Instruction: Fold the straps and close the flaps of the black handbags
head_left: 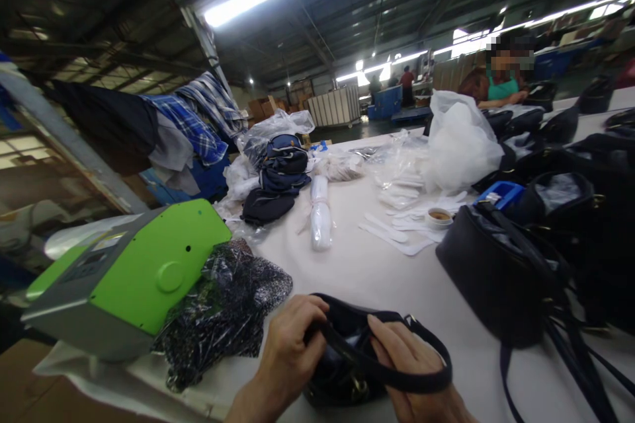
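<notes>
A black handbag (342, 386) with a looped handle (397, 377) stands on the white table in front of me, its mouth facing up. My left hand (295, 337) is closed on the bag's near-left rim, where the handle rises. At the right side of the opening, my right hand (409, 350) grips the rim with bent fingers, and the handle loop passes across the back of that hand. Something dark and shiny shows inside the bag. A small gold-coloured metal fitting is visible low on its front.
A green and grey machine (183, 254) stands at left beside crumpled black plastic film (228, 297). More black bags (491, 271) crowd the right side. White strips (391, 231), a small round tub (439, 217) and a clear-wrapped roll (321, 215) lie ahead. A person (501, 82) sits farther back.
</notes>
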`<state>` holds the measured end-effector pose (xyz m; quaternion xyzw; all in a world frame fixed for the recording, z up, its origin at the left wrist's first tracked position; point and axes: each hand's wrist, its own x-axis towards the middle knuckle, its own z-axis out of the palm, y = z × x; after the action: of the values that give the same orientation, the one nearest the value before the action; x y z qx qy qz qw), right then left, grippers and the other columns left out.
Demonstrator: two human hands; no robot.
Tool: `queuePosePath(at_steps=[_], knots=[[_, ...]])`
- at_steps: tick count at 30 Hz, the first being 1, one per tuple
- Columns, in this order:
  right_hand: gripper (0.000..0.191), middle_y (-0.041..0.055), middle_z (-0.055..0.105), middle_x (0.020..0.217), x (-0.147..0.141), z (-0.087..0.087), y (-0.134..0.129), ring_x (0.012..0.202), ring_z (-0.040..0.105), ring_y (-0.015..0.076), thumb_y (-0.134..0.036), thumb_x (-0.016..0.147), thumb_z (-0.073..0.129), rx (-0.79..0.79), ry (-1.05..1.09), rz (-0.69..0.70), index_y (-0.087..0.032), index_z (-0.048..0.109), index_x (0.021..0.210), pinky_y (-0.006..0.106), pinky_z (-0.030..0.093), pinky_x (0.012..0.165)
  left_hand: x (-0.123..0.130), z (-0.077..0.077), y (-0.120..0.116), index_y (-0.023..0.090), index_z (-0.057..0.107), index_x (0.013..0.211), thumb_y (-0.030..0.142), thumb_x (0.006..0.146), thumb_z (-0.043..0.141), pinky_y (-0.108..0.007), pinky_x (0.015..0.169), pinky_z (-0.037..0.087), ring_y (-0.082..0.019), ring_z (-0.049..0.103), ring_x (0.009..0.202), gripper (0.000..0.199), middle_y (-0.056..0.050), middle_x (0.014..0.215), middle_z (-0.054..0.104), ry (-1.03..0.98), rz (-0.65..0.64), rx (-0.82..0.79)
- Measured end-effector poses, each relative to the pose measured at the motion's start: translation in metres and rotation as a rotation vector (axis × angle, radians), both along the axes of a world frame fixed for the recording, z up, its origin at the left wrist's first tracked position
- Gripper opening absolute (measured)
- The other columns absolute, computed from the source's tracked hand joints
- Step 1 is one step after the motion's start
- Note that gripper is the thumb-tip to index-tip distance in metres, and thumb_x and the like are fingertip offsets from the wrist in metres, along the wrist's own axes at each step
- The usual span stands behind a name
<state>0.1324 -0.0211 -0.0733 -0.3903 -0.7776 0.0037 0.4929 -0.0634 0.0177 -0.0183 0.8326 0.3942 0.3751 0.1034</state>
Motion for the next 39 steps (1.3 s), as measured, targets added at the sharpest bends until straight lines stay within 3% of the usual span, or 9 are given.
queuePosePath(at_steps=[6,11,14,18,22,25,28,31,39], knots=[[0.043,0.0116,0.06,0.085,-0.001,0.003,0.001,0.076,0.059,0.0168,-0.002,0.082,0.043,0.056,0.017,0.027,-0.005,0.041,0.124,0.028,0.055,0.063,0.007,-0.021,-0.001,0.022,0.049,0.069,0.013,0.07,0.05,-0.022,0.06,0.047,-0.013,0.06,0.065,0.009,0.0,0.082,0.065,-0.208,0.3,-0.045],[0.044,0.0107,0.059,0.082,-0.003,0.001,0.0,0.072,0.058,0.0176,-0.002,0.082,0.039,0.044,0.03,0.01,-0.007,0.038,0.126,0.031,0.054,0.059,0.018,-0.017,-0.008,0.026,0.061,0.087,0.018,0.07,0.048,-0.025,0.07,0.045,-0.016,0.06,0.071,0.023,0.003,0.077,0.067,-0.369,0.453,-0.248],[0.046,0.0123,0.06,0.085,-0.001,-0.002,0.001,0.074,0.058,0.0186,-0.003,0.083,0.04,0.032,-0.015,0.026,-0.007,0.036,0.129,0.033,0.054,0.061,0.01,-0.002,-0.009,0.025,0.064,0.072,0.018,0.067,0.049,-0.024,0.063,0.043,-0.016,0.059,0.065,0.017,0.003,0.064,0.064,-0.352,0.322,-0.41],[0.046,0.0136,0.06,0.087,0.002,-0.001,0.003,0.079,0.059,0.0199,-0.002,0.082,0.042,0.019,-0.028,0.044,-0.005,0.037,0.128,0.034,0.055,0.064,-0.018,0.021,-0.003,0.022,0.063,0.074,0.022,0.066,0.059,-0.024,0.067,0.041,-0.017,0.056,0.075,0.009,0.0,0.075,0.06,-0.168,-0.073,-0.6],[0.045,0.0142,0.06,0.09,0.004,0.002,0.003,0.082,0.059,0.0199,-0.002,0.082,0.04,0.029,-0.014,0.063,-0.005,0.037,0.127,0.034,0.056,0.068,-0.032,0.03,0.001,0.02,0.057,0.072,0.044,0.06,0.072,-0.026,0.066,0.039,-0.018,0.05,0.076,0.03,-0.001,0.081,0.057,-0.164,-0.22,-0.724],[0.043,0.0147,0.061,0.09,0.004,0.004,0.002,0.084,0.06,0.0194,0.0,0.082,0.04,0.035,0.004,0.053,-0.005,0.04,0.125,0.031,0.056,0.069,-0.026,0.024,0.002,0.019,0.049,0.055,0.046,0.064,0.068,-0.025,0.059,0.037,-0.014,0.047,0.065,0.034,0.0,0.07,0.054,-0.326,0.055,-0.67],[0.038,0.0119,0.061,0.082,0.004,0.009,0.001,0.073,0.06,0.0168,0.0,0.083,0.04,0.024,0.042,0.074,-0.006,0.045,0.12,0.027,0.056,0.061,-0.018,0.013,-0.001,0.019,0.043,0.046,0.037,0.065,0.065,-0.03,0.077,0.042,-0.021,0.055,0.085,0.035,-0.004,0.091,0.062,-0.42,0.312,-0.518],[0.032,0.0113,0.063,0.084,0.006,0.016,0.001,0.076,0.062,0.016,-0.003,0.084,0.04,-0.028,0.091,0.1,-0.01,0.049,0.113,0.025,0.056,0.065,-0.015,0.005,-0.007,0.019,0.052,0.054,0.037,0.069,0.06,-0.04,0.098,0.034,-0.029,0.052,0.108,0.025,-0.008,0.117,0.061,-0.426,0.255,-0.569],[0.021,0.0052,0.067,0.086,0.009,0.025,0.006,0.077,0.064,0.0122,-0.012,0.086,0.042,-0.186,0.163,0.11,-0.017,0.056,0.101,0.019,0.055,0.068,-0.016,-0.008,-0.009,0.026,0.063,0.106,0.038,0.078,0.051,-0.043,0.106,0.033,-0.026,0.05,0.116,0.033,-0.004,0.121,0.062,-0.449,0.285,-0.623]])
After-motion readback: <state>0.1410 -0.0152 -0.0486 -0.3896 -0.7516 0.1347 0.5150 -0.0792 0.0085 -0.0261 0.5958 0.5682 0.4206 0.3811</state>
